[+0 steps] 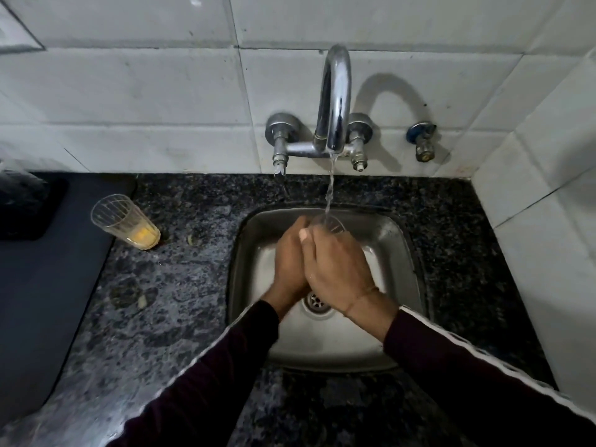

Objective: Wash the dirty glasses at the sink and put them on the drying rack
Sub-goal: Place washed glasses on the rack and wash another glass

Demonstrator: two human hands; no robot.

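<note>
Over the steel sink I hold a clear glass under the running water from the chrome tap. My right hand wraps around the glass from the right. My left hand presses against it from the left; most of the glass is hidden behind both hands. A second glass with yellow residue at its bottom stands on the dark granite counter, left of the sink.
A dark mat covers the counter at the left, with a black object at its far end. White tiled walls rise behind and at the right. A small valve sticks out right of the tap.
</note>
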